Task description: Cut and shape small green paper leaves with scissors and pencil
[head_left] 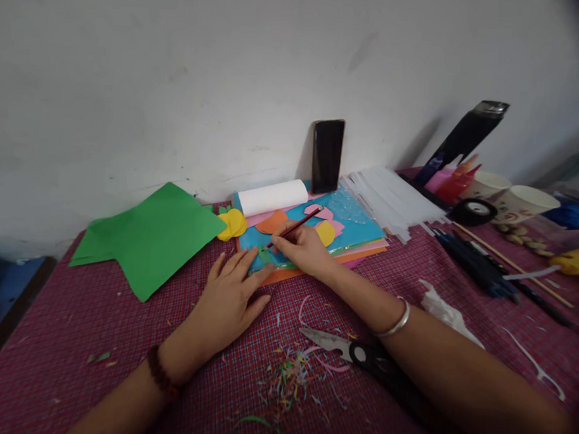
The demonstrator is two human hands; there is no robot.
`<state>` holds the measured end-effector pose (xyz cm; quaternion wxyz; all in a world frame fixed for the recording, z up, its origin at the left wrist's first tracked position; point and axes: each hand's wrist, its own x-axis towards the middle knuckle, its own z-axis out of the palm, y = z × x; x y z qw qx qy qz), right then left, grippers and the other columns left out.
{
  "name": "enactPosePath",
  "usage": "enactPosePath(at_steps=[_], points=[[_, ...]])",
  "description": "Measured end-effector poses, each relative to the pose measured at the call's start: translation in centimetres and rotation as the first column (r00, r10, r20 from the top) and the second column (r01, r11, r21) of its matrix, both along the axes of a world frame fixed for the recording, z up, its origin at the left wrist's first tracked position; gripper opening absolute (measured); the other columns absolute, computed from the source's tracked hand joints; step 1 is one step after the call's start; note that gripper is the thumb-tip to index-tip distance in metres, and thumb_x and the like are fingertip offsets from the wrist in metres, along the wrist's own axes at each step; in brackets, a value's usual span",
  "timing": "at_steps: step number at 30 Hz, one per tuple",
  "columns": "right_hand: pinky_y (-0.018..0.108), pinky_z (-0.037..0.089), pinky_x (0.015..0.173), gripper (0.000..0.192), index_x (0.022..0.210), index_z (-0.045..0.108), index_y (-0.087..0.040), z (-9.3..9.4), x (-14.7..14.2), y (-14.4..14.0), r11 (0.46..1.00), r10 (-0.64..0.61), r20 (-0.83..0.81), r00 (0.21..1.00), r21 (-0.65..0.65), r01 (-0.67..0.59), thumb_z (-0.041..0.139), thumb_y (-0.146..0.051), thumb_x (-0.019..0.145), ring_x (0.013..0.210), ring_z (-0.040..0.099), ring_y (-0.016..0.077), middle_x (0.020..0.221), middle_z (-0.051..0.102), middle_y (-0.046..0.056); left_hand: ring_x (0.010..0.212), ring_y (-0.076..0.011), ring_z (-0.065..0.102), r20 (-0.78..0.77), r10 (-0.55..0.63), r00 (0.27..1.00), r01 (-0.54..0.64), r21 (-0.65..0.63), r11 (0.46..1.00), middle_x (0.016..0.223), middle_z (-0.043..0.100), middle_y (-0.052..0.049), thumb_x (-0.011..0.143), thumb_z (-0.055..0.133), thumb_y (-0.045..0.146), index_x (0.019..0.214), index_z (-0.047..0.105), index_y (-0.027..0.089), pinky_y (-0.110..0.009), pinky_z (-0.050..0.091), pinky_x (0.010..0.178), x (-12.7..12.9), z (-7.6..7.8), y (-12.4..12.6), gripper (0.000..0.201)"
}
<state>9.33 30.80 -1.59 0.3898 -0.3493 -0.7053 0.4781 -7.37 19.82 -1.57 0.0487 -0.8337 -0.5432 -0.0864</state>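
My right hand (304, 248) is closed round a dark red pencil (299, 226), its lower end down at a small green paper cutout (264, 254). My left hand (233, 293) lies open with fingers spread, its fingertips at the near edge of that cutout. Under the cutout is a stack of coloured paper with a blue sheet (368, 233) on top. Orange (272, 222), pink (318, 211) and yellow (325, 233) paper pieces lie on the blue sheet, along with a white paper roll (273, 198). Yellow cutouts (232, 224) are just left of the stack.
Green sheets (167, 241) lie at left. Black-handled scissors (359, 353) and paper scraps (289, 377) are beneath my right forearm. A phone (327, 156) leans on the wall. White paper strips (396, 197), paper cups (528, 202), pens (481, 262) and a wooden stick (516, 265) are at right.
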Motion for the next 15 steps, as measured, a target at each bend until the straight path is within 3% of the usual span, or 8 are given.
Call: enactPosePath(at_steps=[8, 15], points=[[0.024, 0.048, 0.058, 0.012, 0.074, 0.059, -0.015, -0.88, -0.28, 0.27, 0.996, -0.024, 0.042, 0.999, 0.086, 0.020, 0.055, -0.025, 0.081, 0.063, 0.062, 0.0129, 0.068, 0.065, 0.003, 0.133, -0.0308, 0.036, 0.012, -0.010, 1.000, 0.010, 0.008, 1.000, 0.144, 0.042, -0.011, 0.091, 0.045, 0.037, 0.135, 0.046, 0.030, -0.058, 0.027, 0.107, -0.02, -0.01, 0.01, 0.044], [0.025, 0.049, 0.059, 0.013, 0.073, 0.058, -0.016, -0.16, -0.09, -0.09, 0.999, -0.035, -0.056, 0.998, -0.014, 0.035, 0.057, -0.027, 0.080, 0.061, 0.062, 0.0128, 0.066, 0.065, 0.003, 0.133, -0.0309, 0.036, 0.000, -0.007, 1.000, 0.007, 0.000, 1.000, 0.144, 0.042, -0.012, 0.091, 0.044, 0.039, 0.134, 0.046, 0.030, -0.058, 0.027, 0.107, 0.05, 0.18, -0.01, 0.044]])
